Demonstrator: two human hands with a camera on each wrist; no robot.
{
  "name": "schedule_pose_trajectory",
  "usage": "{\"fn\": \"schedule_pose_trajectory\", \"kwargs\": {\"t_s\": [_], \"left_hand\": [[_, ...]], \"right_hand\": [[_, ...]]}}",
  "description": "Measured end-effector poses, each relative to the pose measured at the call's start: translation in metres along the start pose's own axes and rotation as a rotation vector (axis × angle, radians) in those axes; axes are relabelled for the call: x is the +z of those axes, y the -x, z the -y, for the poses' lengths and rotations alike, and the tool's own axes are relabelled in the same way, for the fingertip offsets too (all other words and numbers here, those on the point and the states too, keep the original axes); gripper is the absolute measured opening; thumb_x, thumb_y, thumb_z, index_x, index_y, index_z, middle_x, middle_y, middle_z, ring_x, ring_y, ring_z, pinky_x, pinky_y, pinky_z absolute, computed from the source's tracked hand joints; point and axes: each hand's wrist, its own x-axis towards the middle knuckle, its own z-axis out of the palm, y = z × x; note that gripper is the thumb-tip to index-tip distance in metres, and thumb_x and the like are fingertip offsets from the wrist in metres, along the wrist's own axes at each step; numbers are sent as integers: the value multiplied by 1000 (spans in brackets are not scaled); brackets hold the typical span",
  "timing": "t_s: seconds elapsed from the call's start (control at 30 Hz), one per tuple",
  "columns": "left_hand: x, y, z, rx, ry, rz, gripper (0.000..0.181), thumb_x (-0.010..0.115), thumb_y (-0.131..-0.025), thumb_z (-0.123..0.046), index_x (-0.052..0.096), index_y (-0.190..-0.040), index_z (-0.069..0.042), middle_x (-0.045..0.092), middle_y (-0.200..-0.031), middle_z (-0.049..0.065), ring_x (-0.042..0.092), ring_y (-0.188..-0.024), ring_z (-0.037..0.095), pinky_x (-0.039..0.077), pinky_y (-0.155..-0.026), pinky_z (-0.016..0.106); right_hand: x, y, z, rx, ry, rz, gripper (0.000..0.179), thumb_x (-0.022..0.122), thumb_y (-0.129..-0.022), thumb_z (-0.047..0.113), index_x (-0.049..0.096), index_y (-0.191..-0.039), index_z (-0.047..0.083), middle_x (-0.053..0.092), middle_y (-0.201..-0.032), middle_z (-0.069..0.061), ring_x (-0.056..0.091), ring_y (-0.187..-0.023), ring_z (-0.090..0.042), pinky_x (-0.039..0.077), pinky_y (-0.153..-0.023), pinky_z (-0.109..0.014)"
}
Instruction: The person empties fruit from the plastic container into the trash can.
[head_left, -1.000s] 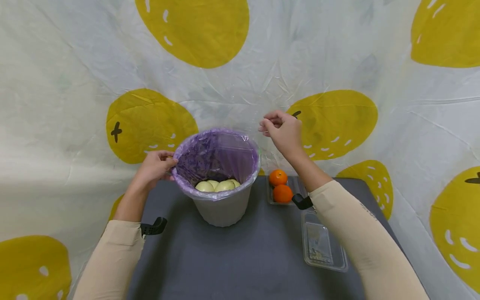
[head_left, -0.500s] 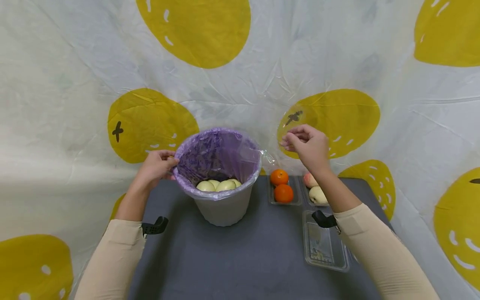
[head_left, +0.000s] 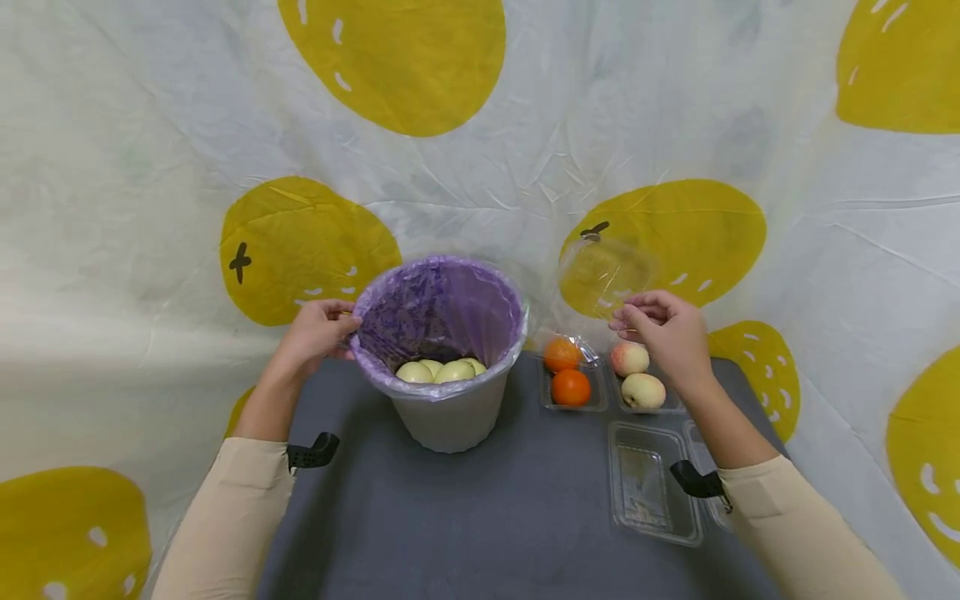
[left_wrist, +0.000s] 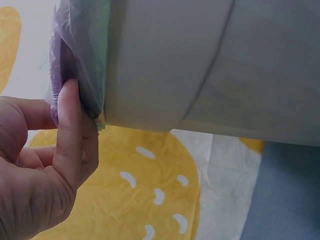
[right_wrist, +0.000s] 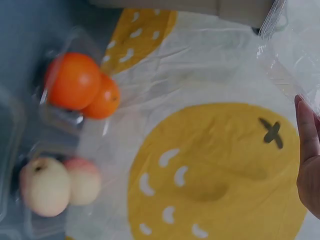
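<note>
A grey bin (head_left: 450, 425) lined with a purple plastic bag (head_left: 472, 304) stands on the table, several pale yellow-green round fruits (head_left: 455, 372) at its bottom. My left hand (head_left: 318, 337) pinches the bag-covered rim from the left; in the left wrist view its fingers (left_wrist: 69, 135) and thumb lie on either side of the edge. My right hand (head_left: 663, 333) pinches a see-through plastic container (head_left: 607, 271) by its edge, held in the air right of the bin. Part of this clear plastic (right_wrist: 285, 75) shows at the right wrist view's edge; its full shape is hard to make out.
Two oranges (head_left: 572, 388) sit in a clear tray right of the bin. Beside them are two peach-like fruits (head_left: 642, 391) in another tray. A clear tray (head_left: 654, 492) without fruit lies nearer, another partly under my right wrist. A patterned curtain (head_left: 465, 183) hangs behind.
My right hand has moved right and down, away from above the bin, carrying the clear container. The peach-like fruits have come into sight. My left hand stays on the rim.
</note>
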Motion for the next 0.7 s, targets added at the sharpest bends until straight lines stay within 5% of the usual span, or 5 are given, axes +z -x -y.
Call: {"fn": "schedule_pose_trajectory", "kwargs": {"t_s": [0.3,0.5,0.7], "left_hand": [[0,-1,0,6,1,2,49,56,-106,-13,45,-149,8,55,-105,13,61,-74,9,64,-62,28],[0,-2,2,5,2,4,49,56,-106,-13,45,-149,8,55,-106,12,61,-74,9,65,-65,33],[0,-2,3,5,6,-2,49,56,-106,-13,44,-149,8,54,-106,12,61,-73,8,65,-64,31]], "right_hand": [[-21,22,-31,85,255,31,30,70,-100,19,70,-113,-8,78,-87,1,73,-72,0,63,-64,-22],[-21,38,-50,235,239,165,31,66,-102,17,66,-116,-10,76,-101,-24,76,-76,-8,65,-67,-28],[-18,47,-67,341,258,293,31,67,-102,17,66,-117,-10,77,-99,-22,76,-76,-11,65,-67,-29]]}}
